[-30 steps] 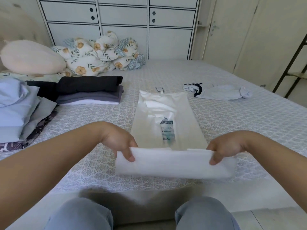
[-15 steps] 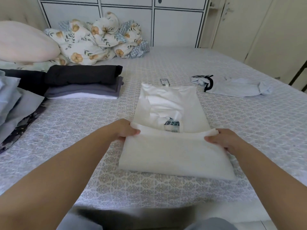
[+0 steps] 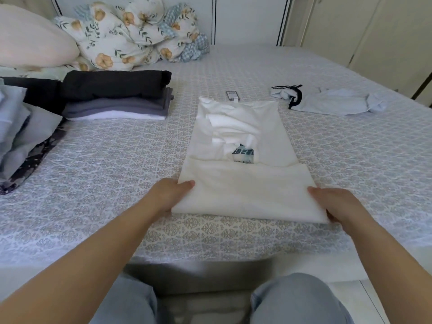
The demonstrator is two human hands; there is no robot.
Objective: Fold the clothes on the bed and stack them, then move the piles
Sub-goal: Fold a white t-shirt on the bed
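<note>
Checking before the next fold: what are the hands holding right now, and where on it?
Both hold the white T-shirt at its folded near end: left hand at its left edge, right hand at its right edge.

A pink pillow (image 3: pixel 30 36) and floral bedding (image 3: pixel 131 33) lie before white cabinets (image 3: pixel 247 19)

Soft matt cloth on the white t-shirt (image 3: pixel 245 195); beneath it, bed (image 3: pixel 117 160) cover of textured patterned woven fabric.
</note>
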